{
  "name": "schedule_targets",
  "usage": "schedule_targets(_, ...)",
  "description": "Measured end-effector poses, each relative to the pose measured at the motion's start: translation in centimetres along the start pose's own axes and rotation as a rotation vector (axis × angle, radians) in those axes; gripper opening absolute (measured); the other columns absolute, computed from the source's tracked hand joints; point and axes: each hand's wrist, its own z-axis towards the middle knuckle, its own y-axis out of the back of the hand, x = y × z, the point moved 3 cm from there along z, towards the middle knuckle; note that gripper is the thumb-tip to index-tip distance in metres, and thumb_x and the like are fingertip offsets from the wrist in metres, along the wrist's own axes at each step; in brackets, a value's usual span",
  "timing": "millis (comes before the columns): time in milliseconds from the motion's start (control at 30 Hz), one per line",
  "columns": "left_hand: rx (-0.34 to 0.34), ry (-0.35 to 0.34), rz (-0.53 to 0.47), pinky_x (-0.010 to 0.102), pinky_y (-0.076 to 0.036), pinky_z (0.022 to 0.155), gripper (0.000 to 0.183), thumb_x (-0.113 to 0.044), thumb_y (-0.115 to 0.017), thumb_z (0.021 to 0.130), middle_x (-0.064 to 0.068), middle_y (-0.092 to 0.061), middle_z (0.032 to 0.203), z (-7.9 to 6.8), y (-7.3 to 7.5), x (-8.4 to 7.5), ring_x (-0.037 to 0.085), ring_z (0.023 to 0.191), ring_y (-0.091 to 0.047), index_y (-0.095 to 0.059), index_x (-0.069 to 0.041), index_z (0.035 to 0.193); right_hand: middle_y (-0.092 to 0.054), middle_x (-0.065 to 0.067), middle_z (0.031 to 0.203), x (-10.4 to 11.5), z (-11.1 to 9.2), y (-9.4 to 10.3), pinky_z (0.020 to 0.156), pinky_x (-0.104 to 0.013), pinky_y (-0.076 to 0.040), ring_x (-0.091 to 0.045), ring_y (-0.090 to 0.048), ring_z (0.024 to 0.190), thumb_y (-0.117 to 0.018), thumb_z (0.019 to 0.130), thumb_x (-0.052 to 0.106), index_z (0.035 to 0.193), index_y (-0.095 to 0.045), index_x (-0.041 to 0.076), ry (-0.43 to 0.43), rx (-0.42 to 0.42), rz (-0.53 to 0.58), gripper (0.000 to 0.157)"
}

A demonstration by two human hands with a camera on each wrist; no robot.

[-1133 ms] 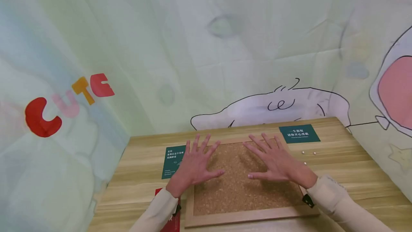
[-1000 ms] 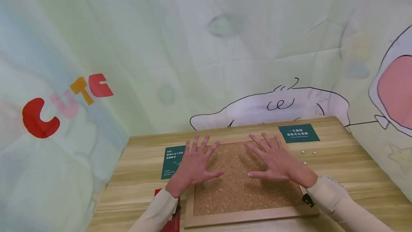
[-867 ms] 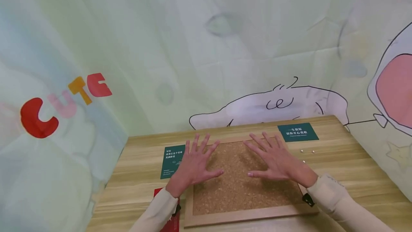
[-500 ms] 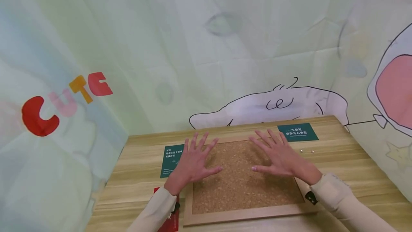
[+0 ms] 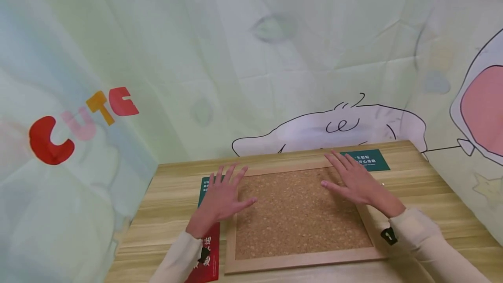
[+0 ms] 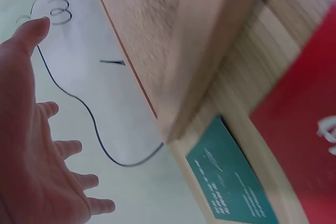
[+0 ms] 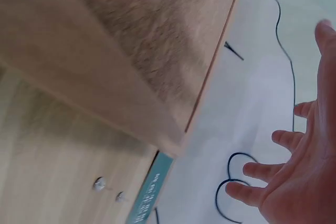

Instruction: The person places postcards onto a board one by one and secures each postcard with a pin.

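Note:
A cork board (image 5: 298,217) in a pale wooden frame lies on the table. My left hand (image 5: 220,200) hovers over its left edge with fingers spread and nothing held. Under that hand is a green card (image 5: 204,187), partly hidden; a red card (image 5: 212,252) shows below, partly behind my wrist and sleeve. My right hand (image 5: 357,184) hangs over the board's right edge, fingers extended, holding nothing. It overlaps the corner of a second green card (image 5: 373,160). In the right wrist view, silver push pins (image 7: 99,183) lie on the table beside the frame.
The wood-grain table (image 5: 416,187) extends on both sides of the board. Behind it hangs a printed curtain (image 5: 220,77) with cartoon drawings and coloured letters, reaching the table's back and side edges.
Both hands have moved apart, the left one leftward and the right one rightward. More of the cork shows between them, and the right hand now covers part of the far green card.

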Motion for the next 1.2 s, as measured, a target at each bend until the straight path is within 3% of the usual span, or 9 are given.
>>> schedule_targets(267, -0.040, 0.078, -0.115, 0.074, -0.023, 0.113, 0.092, -0.070, -0.061, 0.092, 0.023, -0.033, 0.162, -1.9, -0.2, 3.0, 0.058, 0.145, -0.026, -0.033, -0.020, 0.163, -0.026, -0.032, 0.163, -1.9, -1.1, -0.7, 0.116, -0.071, -0.021, -0.055, -0.027, 0.147, -0.046, 0.109, 0.049, 0.161, -0.024, -0.004, -0.131, 0.017, 0.114, 0.078)
schedule_targets(533, 0.010, 0.206, -0.163, 0.076, -0.029, 0.109, 0.090, -0.067, -0.061, 0.092, 0.027, -0.035, 0.160, -4.1, -0.7, 5.0, 0.058, 0.144, -0.029, -0.034, -0.017, 0.162, -0.027, -0.039, 0.158, -2.5, -2.8, -1.1, 0.112, -0.075, -0.022, -0.059, -0.025, 0.145, -0.037, 0.112, 0.047, 0.158, -0.025, -0.011, -0.270, 0.008, 0.282, 0.075)
schedule_targets(667, 0.035, 0.256, -0.162, 0.076, -0.032, 0.107, 0.090, -0.066, -0.063, 0.092, 0.029, -0.036, 0.159, -5.1, -0.9, 5.9, 0.058, 0.142, -0.032, -0.035, -0.015, 0.162, -0.040, -0.040, 0.149, -2.7, -3.6, -1.2, 0.107, -0.072, -0.034, -0.056, -0.042, 0.135, -0.036, 0.113, 0.045, 0.154, -0.029, -0.015, -0.318, 0.004, 0.321, 0.073)
schedule_targets(800, 0.056, 0.312, -0.147, 0.076, -0.034, 0.106, 0.093, -0.071, -0.060, 0.091, 0.030, -0.041, 0.156, -6.1, -1.0, 6.9, 0.057, 0.140, -0.035, -0.038, -0.012, 0.160, -0.057, -0.037, 0.128, -2.9, -4.3, -1.3, 0.089, -0.064, -0.051, -0.048, -0.062, 0.109, -0.038, 0.114, 0.040, 0.148, -0.037, -0.018, -0.337, 0.006, 0.342, 0.067)
schedule_targets(967, 0.098, 0.380, -0.145, 0.073, -0.038, 0.104, 0.096, -0.074, -0.056, 0.092, 0.031, -0.044, 0.152, -7.3, -1.3, 7.9, 0.055, 0.134, -0.039, -0.041, -0.006, 0.158, -0.062, -0.037, 0.121, -3.1, -5.2, -1.3, 0.080, -0.058, -0.057, -0.044, -0.066, 0.102, -0.038, 0.114, 0.037, 0.140, -0.046, -0.018, -0.363, 0.028, 0.376, 0.062)
schedule_targets(1200, 0.129, 0.455, -0.154, 0.070, -0.046, 0.096, 0.100, -0.076, -0.052, 0.093, 0.033, -0.046, 0.148, -8.9, -2.1, 8.1, 0.054, 0.124, -0.047, -0.039, -0.002, 0.157, -0.063, -0.035, 0.118, -3.4, -6.5, -1.5, 0.078, -0.053, -0.058, -0.041, -0.065, 0.100, -0.033, 0.114, 0.045, 0.137, -0.051, -0.017, -0.457, 0.080, 0.369, 0.069)
